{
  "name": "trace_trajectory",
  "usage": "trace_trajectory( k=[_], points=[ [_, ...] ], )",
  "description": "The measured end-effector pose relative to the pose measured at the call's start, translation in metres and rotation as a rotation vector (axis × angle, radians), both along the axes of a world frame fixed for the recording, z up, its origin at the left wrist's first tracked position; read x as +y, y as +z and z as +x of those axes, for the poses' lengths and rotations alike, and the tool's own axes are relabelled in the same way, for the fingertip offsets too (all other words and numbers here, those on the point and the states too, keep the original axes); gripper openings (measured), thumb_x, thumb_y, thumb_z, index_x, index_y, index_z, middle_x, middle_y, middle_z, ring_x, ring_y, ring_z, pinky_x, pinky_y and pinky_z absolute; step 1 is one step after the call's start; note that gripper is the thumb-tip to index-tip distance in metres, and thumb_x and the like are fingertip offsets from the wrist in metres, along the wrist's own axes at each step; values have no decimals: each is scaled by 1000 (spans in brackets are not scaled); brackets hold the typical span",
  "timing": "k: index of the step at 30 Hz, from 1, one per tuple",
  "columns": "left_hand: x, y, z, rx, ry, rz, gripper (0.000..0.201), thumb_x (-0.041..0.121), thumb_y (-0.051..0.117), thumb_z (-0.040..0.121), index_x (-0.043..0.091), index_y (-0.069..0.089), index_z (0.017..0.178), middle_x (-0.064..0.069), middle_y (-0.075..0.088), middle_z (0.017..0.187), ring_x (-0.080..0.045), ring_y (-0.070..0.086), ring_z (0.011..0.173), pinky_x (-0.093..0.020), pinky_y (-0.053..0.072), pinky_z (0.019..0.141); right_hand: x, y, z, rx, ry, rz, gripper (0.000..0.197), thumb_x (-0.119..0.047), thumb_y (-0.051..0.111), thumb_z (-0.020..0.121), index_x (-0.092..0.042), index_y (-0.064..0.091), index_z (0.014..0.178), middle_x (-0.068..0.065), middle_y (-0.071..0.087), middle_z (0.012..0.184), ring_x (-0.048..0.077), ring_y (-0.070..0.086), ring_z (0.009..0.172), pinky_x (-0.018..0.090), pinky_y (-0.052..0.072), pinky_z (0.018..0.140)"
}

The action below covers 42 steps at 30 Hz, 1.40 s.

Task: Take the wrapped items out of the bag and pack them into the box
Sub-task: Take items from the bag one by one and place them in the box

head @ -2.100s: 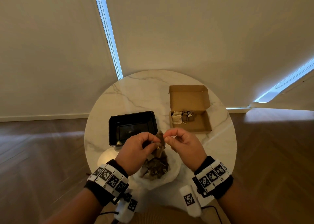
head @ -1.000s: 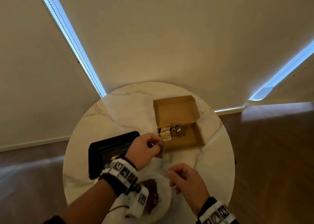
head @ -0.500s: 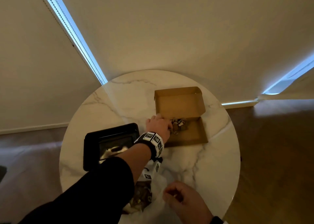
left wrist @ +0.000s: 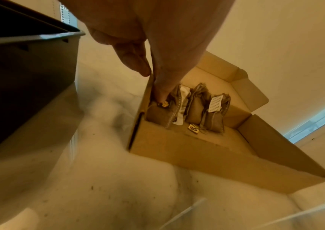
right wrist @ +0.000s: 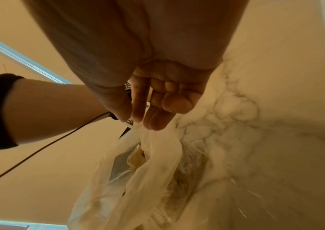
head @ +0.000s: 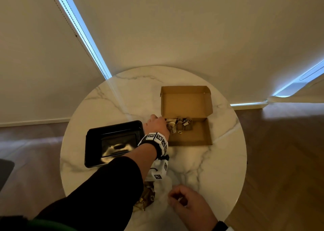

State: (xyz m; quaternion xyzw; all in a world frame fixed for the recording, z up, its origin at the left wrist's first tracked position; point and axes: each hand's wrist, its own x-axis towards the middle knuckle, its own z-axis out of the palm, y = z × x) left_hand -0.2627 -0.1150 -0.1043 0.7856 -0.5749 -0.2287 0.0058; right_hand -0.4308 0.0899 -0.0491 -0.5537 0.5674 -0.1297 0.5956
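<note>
An open cardboard box point(head: 191, 139) sits on the far right part of the table, with a few brown wrapped items point(head: 182, 124) lined along its back wall. My left hand point(head: 157, 124) reaches into the box's left back corner. In the left wrist view a straight finger point(left wrist: 161, 91) presses on the leftmost wrapped item point(left wrist: 157, 113), and the thumb stays outside the box wall point(left wrist: 197, 152). A thin white plastic bag point(head: 163, 188) lies at the near edge with more wrapped items point(head: 147, 197) inside. My right hand point(head: 177, 198) pinches the bag's gathered rim point(right wrist: 153, 140).
A black plastic tray point(head: 112, 143) stands left of the box, close beside my left wrist. The round marble table point(head: 219, 169) drops off on every side. Pale blinds hang behind it.
My left hand carried a wrapped item from above the bag forward into the box's left corner. My right hand drew back toward me to the bag's rim.
</note>
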Motion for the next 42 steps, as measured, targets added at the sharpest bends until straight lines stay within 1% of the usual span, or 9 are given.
trace_trajectory(
  k=[4, 7, 13, 17, 21, 24, 30, 35, 42],
  points=[
    [1, 22, 10, 120, -30, -49, 30, 29, 71, 88, 28, 64, 118, -2, 52, 123, -28, 60, 106, -45, 45, 103, -2, 6, 2, 26, 38, -53, 6, -31, 73, 91, -36, 69, 90, -18, 69, 91, 0, 55, 63, 18, 50, 67],
    [13, 51, 33, 237, -56, -106, 23, 33, 71, 90, 32, 66, 112, 3, 55, 120, -24, 63, 102, -44, 51, 99, -5, 15, 6, 56, 86, -83, 7, -30, 70, 94, -35, 68, 90, -24, 67, 90, 1, 61, 73, 16, 49, 70],
    [101, 103, 104, 371, -118, -209, 9, 32, 70, 92, 34, 69, 101, 15, 53, 98, -7, 57, 88, -30, 51, 89, -11, 26, 18, 89, 117, -137, 5, -30, 69, 95, -35, 70, 95, -18, 70, 87, 3, 64, 78, 19, 53, 72],
    [184, 106, 137, 371, -124, -179, 10, 37, 73, 90, 36, 74, 100, 12, 55, 112, -8, 56, 105, -33, 51, 98, -17, 26, 47, 120, 209, -162, 7, -29, 66, 97, -33, 71, 98, -15, 70, 86, -1, 64, 79, 14, 49, 70],
    [241, 91, 146, 329, -154, 80, 18, 50, 71, 90, 40, 74, 104, 7, 46, 145, -14, 42, 134, -35, 38, 114, -20, 11, 85, 240, 368, -226, 15, -32, 61, 99, -32, 71, 111, -17, 69, 98, -2, 64, 87, 20, 53, 80],
    [260, 73, 149, 314, -72, 153, 25, 55, 66, 91, 41, 73, 110, 4, 43, 151, -18, 42, 138, -34, 40, 112, -23, -2, 113, 370, 492, -275, 20, -31, 56, 100, -25, 70, 114, -7, 68, 106, 11, 63, 97, 27, 50, 88],
    [264, 63, 147, 341, 11, 157, 29, 40, 64, 94, 33, 67, 122, 6, 52, 126, -14, 64, 101, -26, 51, 91, -26, -25, 140, 657, 645, -263, 24, -33, 56, 99, -17, 65, 115, 6, 68, 115, 25, 64, 106, 38, 52, 96],
    [265, 62, 141, 428, 20, 126, 41, 15, 59, 98, 21, 59, 138, 1, 50, 134, -18, 60, 116, -26, 48, 102, -24, -33, 147, 749, 683, -207, 32, -39, 61, 92, -24, 64, 120, 4, 67, 120, 25, 65, 106, 40, 56, 94],
    [267, 71, 149, 490, 52, -1, 43, 9, 56, 98, 23, 58, 139, 5, 50, 134, -12, 58, 115, -16, 43, 98, -15, -25, 138, 699, 650, -190, 32, -31, 64, 94, -22, 61, 125, 5, 65, 124, 25, 62, 112, 40, 52, 100]
  ],
)
